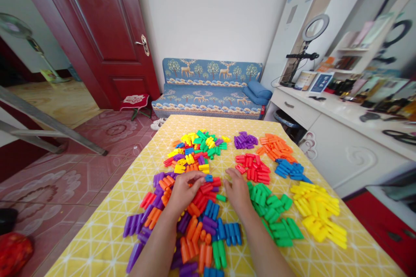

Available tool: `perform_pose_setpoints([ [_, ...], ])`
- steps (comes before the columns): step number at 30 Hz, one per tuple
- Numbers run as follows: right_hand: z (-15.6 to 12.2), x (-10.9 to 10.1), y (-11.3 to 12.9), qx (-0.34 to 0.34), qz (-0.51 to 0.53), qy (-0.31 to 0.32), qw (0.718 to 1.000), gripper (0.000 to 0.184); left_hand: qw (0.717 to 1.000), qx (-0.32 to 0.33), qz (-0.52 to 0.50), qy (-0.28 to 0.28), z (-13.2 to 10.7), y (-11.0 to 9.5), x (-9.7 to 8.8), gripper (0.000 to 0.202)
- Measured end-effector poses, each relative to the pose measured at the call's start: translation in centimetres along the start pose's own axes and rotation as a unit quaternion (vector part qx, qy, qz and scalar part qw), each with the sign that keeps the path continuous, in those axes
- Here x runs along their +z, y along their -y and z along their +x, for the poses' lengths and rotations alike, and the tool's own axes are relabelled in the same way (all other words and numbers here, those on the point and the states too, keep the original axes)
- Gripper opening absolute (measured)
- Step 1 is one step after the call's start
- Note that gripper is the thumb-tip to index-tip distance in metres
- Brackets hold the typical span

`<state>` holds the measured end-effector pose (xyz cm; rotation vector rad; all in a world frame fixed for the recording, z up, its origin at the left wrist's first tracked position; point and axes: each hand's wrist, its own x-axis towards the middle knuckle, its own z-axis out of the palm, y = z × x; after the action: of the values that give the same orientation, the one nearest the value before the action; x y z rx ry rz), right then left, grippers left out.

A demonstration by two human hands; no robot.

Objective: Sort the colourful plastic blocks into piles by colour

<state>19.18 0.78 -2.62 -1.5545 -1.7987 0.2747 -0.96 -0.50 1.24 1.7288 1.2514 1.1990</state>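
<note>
Clearly small, bright-blue plastic block (209, 178) at left hand (189, 185), fingers curled, grip unclear; right hand (238, 188) half-open, empty.

The tablecloth (104, 225) is yellow with white triangles, the far sofa (208, 91) blue with deer, the near-right plastic blocks (313, 203) yellow and green.

a single head-worn camera is looking forward and down over the table (97, 236), facing the sofa (203, 91) and sitting close behind the left hand (185, 187) and the right hand (238, 191).
</note>
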Motion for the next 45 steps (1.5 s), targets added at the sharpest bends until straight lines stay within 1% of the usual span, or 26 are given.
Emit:
perform_pose_setpoints([
  [3, -0.2, 0.2, 0.4, -0.005, -0.008, 0.006, 1.000, 0.034, 1.000, -0.013, 0.016, -0.009, -0.1, -0.1, -0.1, 0.021],
  [6, -0.4, 0.1, 0.8, -0.007, -0.042, 0.024, 0.999, 0.035, 0.998, -0.017, 0.053, -0.041, -0.1, 0.0, -0.1, 0.025],
  [10, -0.7, 0.0, 1.5, -0.007, -0.056, 0.039, 0.998, 0.038, 0.989, 0.021, 0.115, -0.093, 0.1, 0.4, 0.1, 0.020],
  [14, -1.0, 0.2, 2.2, 0.004, -0.028, 0.026, 0.999, 0.049, 0.984, 0.051, 0.138, -0.100, 0.4, 1.0, 0.4, 0.019],
  [16, -1.1, 0.5, 2.2, -0.016, -0.006, 0.031, 0.999, 0.051, 0.985, 0.050, 0.133, -0.100, 0.5, 1.2, 0.5, 0.021],
  [18, -1.1, 0.8, 2.0, -0.053, 0.018, 0.044, 0.997, 0.049, 0.987, 0.038, 0.119, -0.100, 0.5, 1.2, 0.4, 0.022],
  [20, -1.0, 1.1, 1.6, -0.079, 0.042, 0.048, 0.995, 0.048, 0.991, 0.016, 0.088, -0.098, 0.5, 0.7, 0.3, 0.022],
  [23, -0.9, 1.3, 1.2, -0.075, 0.072, 0.041, 0.994, 0.047, 0.996, -0.032, -0.014, -0.082, 0.6, -0.8, 0.0, 0.021],
  [25, -0.9, 1.3, 1.1, -0.069, 0.085, 0.041, 0.993, 0.046, 0.992, -0.058, -0.097, -0.062, 1.1, -2.1, -0.3, 0.025],
  [27, -0.8, 1.2, 1.1, -0.067, 0.093, 0.040, 0.993, 0.045, 0.988, -0.059, -0.136, -0.045, 2.1, -3.2, -0.7, 0.027],
  [28, -0.8, 1.2, 1.2, -0.068, 0.094, 0.039, 0.992, 0.044, 0.989, -0.052, -0.133, -0.036, 2.7, -3.5, -0.8, 0.027],
  [30, -0.9, 1.2, 1.2, -0.072, 0.095, 0.039, 0.992, 0.045, 0.997, -0.016, -0.068, -0.017, 4.2, -3.5, -1.1, 0.025],
  [31, -0.9, 1.2, 1.2, -0.075, 0.094, 0.040, 0.992, 0.045, 1.000, 0.011, -0.006, -0.006, 4.9, -3.2, -1.1, 0.027],
  [32, -0.9, 1.2, 1.2, -0.077, 0.093, 0.040, 0.992, 0.045, 0.997, 0.040, 0.071, 0.006, 5.6, -2.8, -1.2, 0.031],
  [34, -1.0, 1.3, 1.0, -0.082, 0.090, 0.039, 0.992, 0.044, 0.972, 0.085, 0.212, 0.049, 6.8, -1.5, -1.2, 0.045],
  [36, -1.0, 1.5, 0.9, -0.085, 0.089, 0.034, 0.992, 0.043, 0.945, 0.112, 0.291, 0.101, 7.6, -0.1, -1.1, 0.055],
  [38, -1.0, 1.6, 0.7, -0.086, 0.090, 0.032, 0.992, 0.043, 0.921, 0.131, 0.336, 0.146, 8.0, 0.9, -0.9, 0.060],
  [40, -1.0, 1.6, 0.7, -0.083, 0.094, 0.031, 0.992, 0.045, 0.903, 0.151, 0.361, 0.174, 8.2, 1.4, -0.8, 0.060],
  [43, -1.0, 1.4, 1.0, -0.070, 0.093, 0.028, 0.993, 0.053, 0.883, 0.171, 0.391, 0.194, 8.4, 1.4, -0.7, 0.057],
  [45, -1.1, 1.2, 1.2, -0.065, 0.091, 0.029, 0.993, 0.057, 0.876, 0.163, 0.412, 0.192, 8.5, 1.1, -0.8, 0.053],
])
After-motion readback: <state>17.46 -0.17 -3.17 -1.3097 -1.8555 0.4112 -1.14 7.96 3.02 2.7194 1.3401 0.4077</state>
